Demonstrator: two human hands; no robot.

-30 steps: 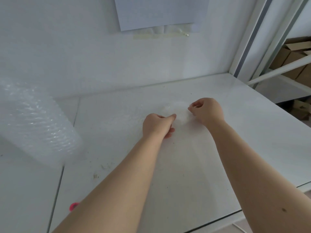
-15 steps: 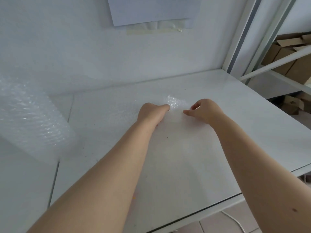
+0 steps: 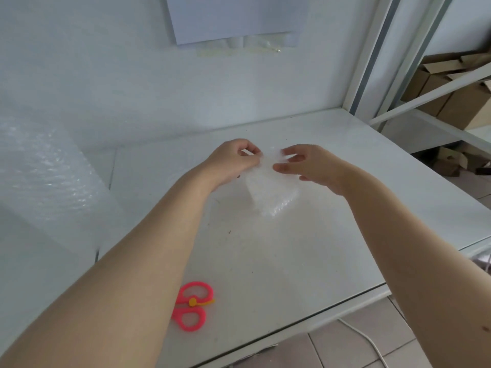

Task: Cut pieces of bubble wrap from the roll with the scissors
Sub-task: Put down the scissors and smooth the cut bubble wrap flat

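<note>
A clear bubble wrap piece (image 3: pixel 271 192) hangs between my hands above the middle of the white table (image 3: pixel 385 187), its lower end near the surface. My left hand (image 3: pixel 233 160) pinches its top left corner. My right hand (image 3: pixel 310 166) pinches its top right edge with the other fingers spread. The big bubble wrap roll (image 3: pixel 45 176) stands at the far left. Pink-handled scissors (image 3: pixel 192 308) lie on the table near the front edge, partly hidden under my left forearm; their blades are out of sight.
A sheet of paper (image 3: pixel 233 17) hangs on the white wall behind the table. At the right stands a white shelf frame (image 3: pixel 372 62) with cardboard boxes (image 3: pixel 451 94) behind it. A white cable (image 3: pixel 369 341) lies on the tiled floor below the table's front edge.
Both hands have lifted the bubble wrap piece off the table, and it now hangs folded between them. The camera tilted down, bringing the scissors into view.
</note>
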